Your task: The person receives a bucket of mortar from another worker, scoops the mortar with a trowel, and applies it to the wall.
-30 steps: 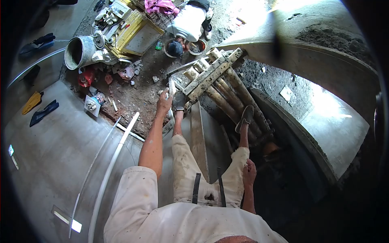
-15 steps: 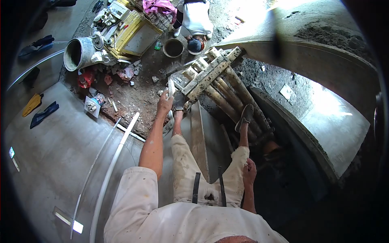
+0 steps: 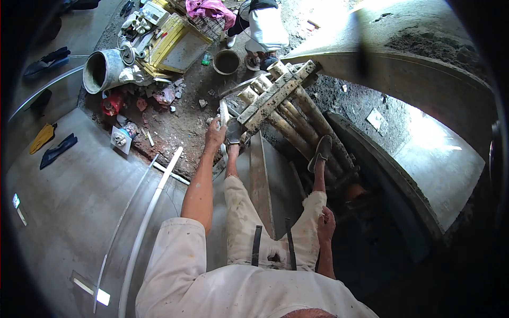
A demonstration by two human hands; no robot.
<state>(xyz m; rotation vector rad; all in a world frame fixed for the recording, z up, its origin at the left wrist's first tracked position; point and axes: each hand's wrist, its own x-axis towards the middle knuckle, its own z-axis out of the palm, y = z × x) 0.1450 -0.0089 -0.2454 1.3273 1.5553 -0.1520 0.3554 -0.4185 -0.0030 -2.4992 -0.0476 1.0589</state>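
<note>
My left hand (image 3: 215, 133) is stretched forward, its fingers closed round the end of a pale upright bar (image 3: 224, 112) beside my left shoe (image 3: 234, 131). My right hand (image 3: 326, 224) rests against my right trouser leg (image 3: 313, 212) near the knee, fingers curled; what it holds, if anything, is hidden. Both shoes stand on or at a mud-stained frame of wooden poles (image 3: 290, 121), the right shoe (image 3: 321, 153) on the poles. A long board (image 3: 260, 183) runs between my legs.
A co-worker (image 3: 266, 29) bends over a small bucket (image 3: 253, 61). Nearby are an empty-looking bucket (image 3: 226, 62), a large grey bucket (image 3: 104, 70), a yellow crate (image 3: 183, 45) and rubble. A white pipe (image 3: 151, 206) lies left; a curved concrete edge (image 3: 392, 169) runs right.
The co-worker has shifted to the right, uncovering the brown bucket, and now leans down beside the pole frame. My two hands and feet have stayed in place.
</note>
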